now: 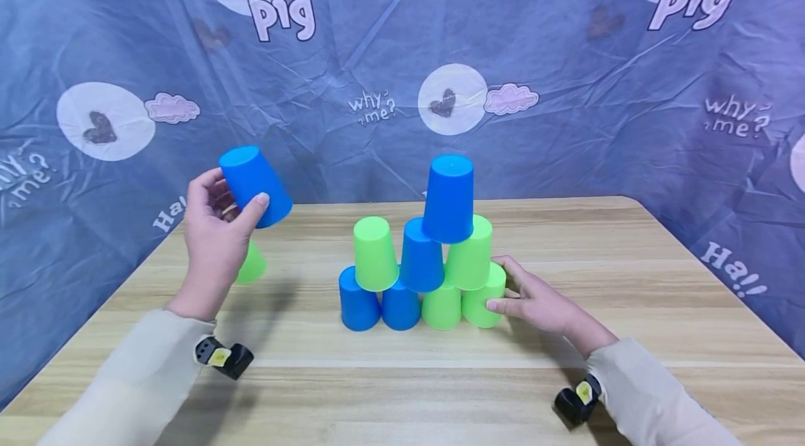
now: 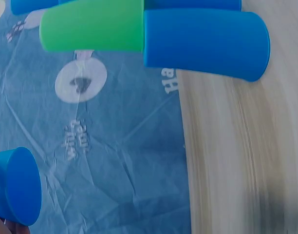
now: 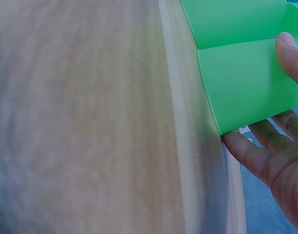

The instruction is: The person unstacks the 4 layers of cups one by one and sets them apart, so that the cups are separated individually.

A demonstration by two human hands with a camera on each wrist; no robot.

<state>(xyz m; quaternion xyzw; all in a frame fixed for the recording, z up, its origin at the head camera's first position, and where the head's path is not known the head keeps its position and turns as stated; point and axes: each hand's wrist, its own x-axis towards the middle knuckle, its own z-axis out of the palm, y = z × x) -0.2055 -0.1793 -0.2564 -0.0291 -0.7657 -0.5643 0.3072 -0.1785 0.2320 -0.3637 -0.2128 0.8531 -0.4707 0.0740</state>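
My left grip (image 1: 216,242) pinches a tilted, blue, tapered plastic cup (image 1: 254,184) toward the left edge of the tabletop (image 1: 402,390); my right grip (image 1: 536,298) holds the bottom-right green plastic cup (image 1: 478,303) of the pyramid (image 1: 423,257). Probably third-row stacking; next calls for levelling, gentle placing.

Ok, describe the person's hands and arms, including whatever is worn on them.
The left hand and right hand are bare, without gloves. A plain, pale beige left sleeve and matching right sleeve cover the forearms. Each wrist carries a small black device with a yellow label. No cables show.
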